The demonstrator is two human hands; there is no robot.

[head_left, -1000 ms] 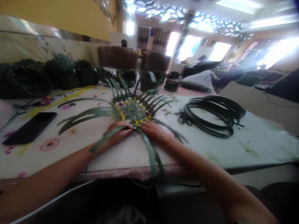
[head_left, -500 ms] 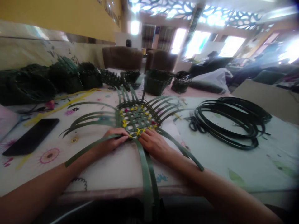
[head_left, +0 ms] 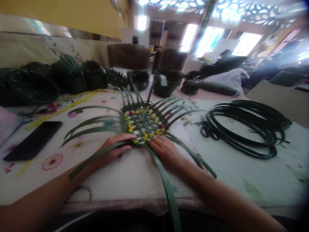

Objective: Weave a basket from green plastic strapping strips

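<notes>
No text, brand or number can be read; the letter-like marks [head_left: 118, 9] at the far end of the yellow wall [head_left: 67, 16] are too blurred — not 1 character is clear. The pale patch [head_left: 163, 80] on a dark green basket [head_left: 166, 90] may be a label or glare — I cannot tell which.

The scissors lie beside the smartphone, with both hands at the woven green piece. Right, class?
No: the head view shows the scissors beside the coiled green strips, not the smartphone. The left hand and right hand are at the woven green piece.
</notes>
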